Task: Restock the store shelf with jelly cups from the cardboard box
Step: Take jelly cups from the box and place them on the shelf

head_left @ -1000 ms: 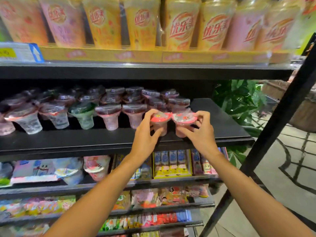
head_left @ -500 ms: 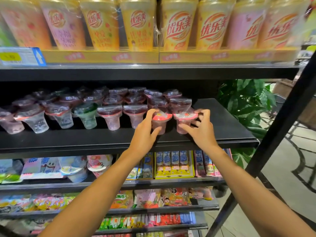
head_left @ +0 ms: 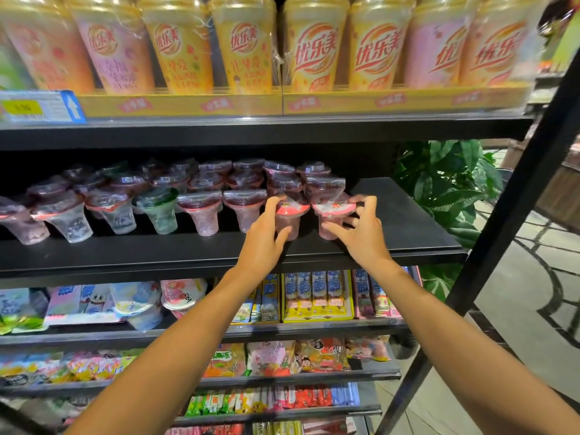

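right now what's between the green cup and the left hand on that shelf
In the head view, two pink jelly cups stand in the front row between the green cup and the left hand, on the black shelf.

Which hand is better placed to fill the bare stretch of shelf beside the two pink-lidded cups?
Probably the right hand: it sits at the right pink-lidded clear plastic jelly cup, next to the bare black shelf. The left hand would have to cross both cups.
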Action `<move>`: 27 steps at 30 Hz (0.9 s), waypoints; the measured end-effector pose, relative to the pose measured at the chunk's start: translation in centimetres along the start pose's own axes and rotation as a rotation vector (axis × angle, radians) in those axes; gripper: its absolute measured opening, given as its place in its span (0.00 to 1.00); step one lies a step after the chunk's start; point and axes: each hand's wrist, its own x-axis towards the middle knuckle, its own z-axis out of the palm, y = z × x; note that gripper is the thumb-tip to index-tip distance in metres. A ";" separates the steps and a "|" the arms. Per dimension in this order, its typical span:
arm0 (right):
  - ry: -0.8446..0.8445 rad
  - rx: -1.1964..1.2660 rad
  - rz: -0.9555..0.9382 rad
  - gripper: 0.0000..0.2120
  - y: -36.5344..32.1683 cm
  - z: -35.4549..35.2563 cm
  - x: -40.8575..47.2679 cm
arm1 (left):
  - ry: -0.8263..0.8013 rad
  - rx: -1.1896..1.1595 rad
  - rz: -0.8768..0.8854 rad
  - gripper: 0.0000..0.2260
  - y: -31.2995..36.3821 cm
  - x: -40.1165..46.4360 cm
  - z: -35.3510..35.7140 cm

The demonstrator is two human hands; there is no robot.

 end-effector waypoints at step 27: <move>-0.227 -0.464 -0.415 0.17 -8.6 5.4 -12.8 | -0.222 0.569 0.239 0.19 -3.6 -13.7 -17.9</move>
